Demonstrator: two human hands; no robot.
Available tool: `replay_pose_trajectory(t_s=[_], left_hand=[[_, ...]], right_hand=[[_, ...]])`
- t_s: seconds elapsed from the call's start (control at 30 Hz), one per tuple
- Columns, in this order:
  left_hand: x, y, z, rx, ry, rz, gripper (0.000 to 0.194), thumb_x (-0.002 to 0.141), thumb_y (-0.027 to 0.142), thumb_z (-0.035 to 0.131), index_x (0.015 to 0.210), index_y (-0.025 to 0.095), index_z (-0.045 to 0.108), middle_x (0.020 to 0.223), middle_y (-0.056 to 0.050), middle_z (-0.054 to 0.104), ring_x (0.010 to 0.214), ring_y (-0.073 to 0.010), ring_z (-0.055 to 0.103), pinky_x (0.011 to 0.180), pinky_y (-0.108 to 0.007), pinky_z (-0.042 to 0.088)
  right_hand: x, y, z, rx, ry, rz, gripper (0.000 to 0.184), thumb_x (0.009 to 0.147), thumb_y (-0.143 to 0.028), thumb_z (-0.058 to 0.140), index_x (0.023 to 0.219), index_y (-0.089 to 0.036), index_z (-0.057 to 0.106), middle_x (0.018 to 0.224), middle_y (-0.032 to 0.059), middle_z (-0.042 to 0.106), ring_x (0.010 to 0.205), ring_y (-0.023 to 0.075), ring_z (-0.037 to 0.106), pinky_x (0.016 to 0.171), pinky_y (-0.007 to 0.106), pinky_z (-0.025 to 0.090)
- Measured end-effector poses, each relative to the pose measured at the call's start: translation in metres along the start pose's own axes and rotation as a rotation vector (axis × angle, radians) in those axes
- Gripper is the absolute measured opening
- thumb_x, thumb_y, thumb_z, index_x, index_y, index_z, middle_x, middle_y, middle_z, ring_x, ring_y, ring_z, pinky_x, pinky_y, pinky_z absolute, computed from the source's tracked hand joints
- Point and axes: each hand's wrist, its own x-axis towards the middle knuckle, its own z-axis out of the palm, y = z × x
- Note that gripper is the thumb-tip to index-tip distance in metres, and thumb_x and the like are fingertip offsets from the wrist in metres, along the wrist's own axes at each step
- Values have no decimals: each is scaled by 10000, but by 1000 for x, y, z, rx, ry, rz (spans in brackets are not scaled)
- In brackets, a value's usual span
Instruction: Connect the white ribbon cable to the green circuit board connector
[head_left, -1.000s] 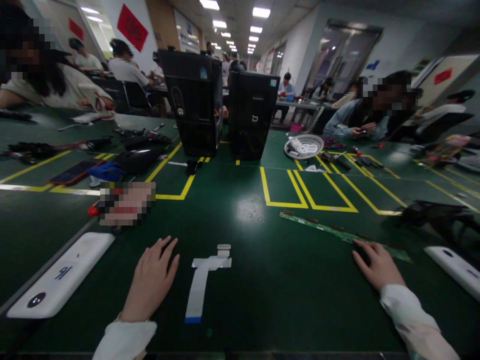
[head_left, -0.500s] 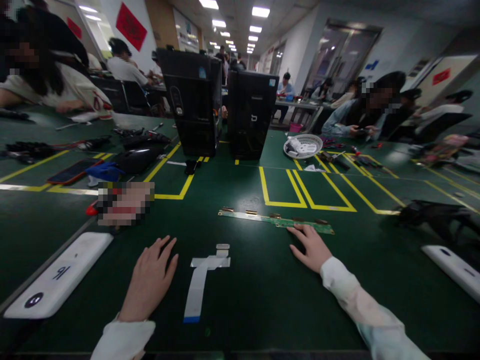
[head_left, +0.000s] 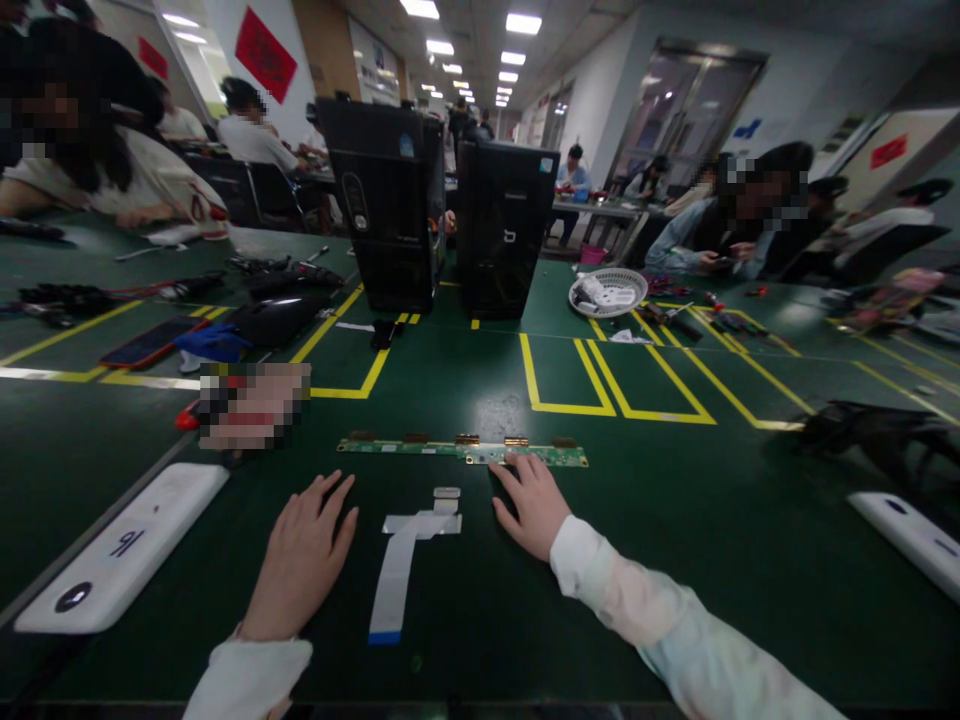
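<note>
Circuit board lies on the worktop beyond the ribbon cable; my right hand, loosely spread, touches its near edge, my left hand spread too. Careless dragging could bend its tabs.

On table: ribbon cable lies between left hand and right hand; circuit board behind; computer towers farther back; basket right of towers.

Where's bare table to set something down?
Bare table lies between the ribbon cable and the right sleeve, and from the right hand across to the white device at right. Crowded: back left, with cables, orange-edged device and blue cloth; also around the white basket.
</note>
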Motion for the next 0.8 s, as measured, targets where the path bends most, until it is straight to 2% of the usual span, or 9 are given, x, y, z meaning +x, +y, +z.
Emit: replay_pose_trajectory(t_s=[0.2, 0.33, 0.43, 0.6, 0.8], left_hand=[[0, -1, -1, -27, -13, -7, 551, 930, 422, 312, 1355, 120, 491, 1407, -177, 483, 1333, -334, 406, 1077, -546, 334], [0, -1, 0, -21, -6, -2, 546, 934, 420, 311, 1358, 124, 486, 1412, -172, 480, 1335, -331, 404, 1078, -545, 335], [0, -1, 1, -12, 5, 8, 544, 932, 417, 316, 1344, 112, 499, 1402, -178, 487, 1322, -336, 416, 1072, -547, 343], [0, -2, 1, -13, -1, 13, 539, 929, 414, 338, 1351, 116, 491, 1406, -177, 481, 1325, -335, 414, 1075, -542, 340], [0, -2, -1, -43, 12, -3, 524, 930, 415, 332, 1349, 144, 493, 1406, -170, 489, 1329, -329, 416, 1066, -550, 351]], right_hand=[[11, -16, 3, 27, -50, -8, 494, 877, -358, 493, 1327, -155, 506, 1241, 180, 499, 1146, 335, 421, 1013, 548, 356], [13, -16, 2, 32, -52, -21, 494, 883, -354, 485, 1338, -161, 494, 1252, 180, 502, 1149, 332, 433, 1004, 549, 365], [12, -4, 1, 61, -34, -92, 479, 887, -327, 487, 1332, -150, 496, 1266, 173, 506, 1181, 319, 431, 1037, 541, 344], [5, 33, 1, 124, 35, -235, 423, 912, -286, 454, 1314, -161, 495, 1327, 161, 478, 1274, 294, 384, 1072, 549, 320], [-4, 61, -2, 143, 57, -176, 417, 933, -296, 426, 1328, -179, 484, 1323, 167, 492, 1268, 297, 423, 1012, 544, 402]])
